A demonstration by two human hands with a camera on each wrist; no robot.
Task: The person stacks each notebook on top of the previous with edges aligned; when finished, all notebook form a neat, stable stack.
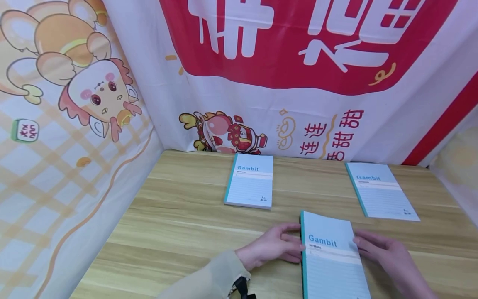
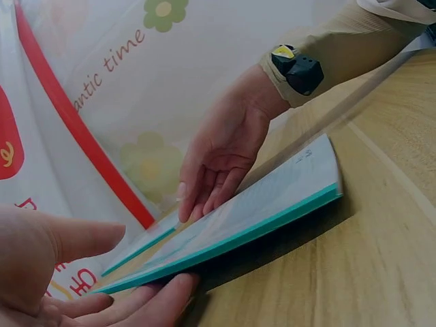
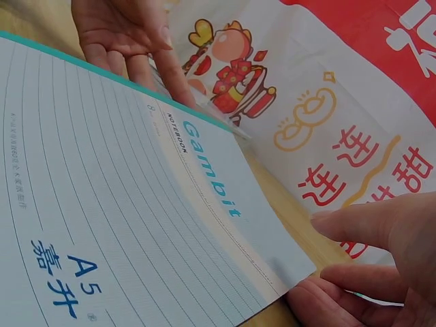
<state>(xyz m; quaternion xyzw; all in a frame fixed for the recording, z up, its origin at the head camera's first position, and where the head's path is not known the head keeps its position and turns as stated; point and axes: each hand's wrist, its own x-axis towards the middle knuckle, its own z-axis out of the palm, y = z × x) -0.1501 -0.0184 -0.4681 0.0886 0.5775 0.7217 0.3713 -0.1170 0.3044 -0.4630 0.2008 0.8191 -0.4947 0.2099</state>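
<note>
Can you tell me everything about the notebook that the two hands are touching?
The nearest notebook is a thin paper book with a pale blue lined cover, a teal spine along its left edge, "Gambit" in blue letters and "A5" near one corner. It is closed and sits on the wooden table, nearer the person than the other two. The left hand touches its spine side, with fingertips reaching under that edge, which looks slightly raised. The right hand touches the opposite edge.

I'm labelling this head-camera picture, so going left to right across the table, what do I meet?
Left hand → notebook between the hands → right hand. Farther back on the table: middle notebook → right-hand notebook.
</note>
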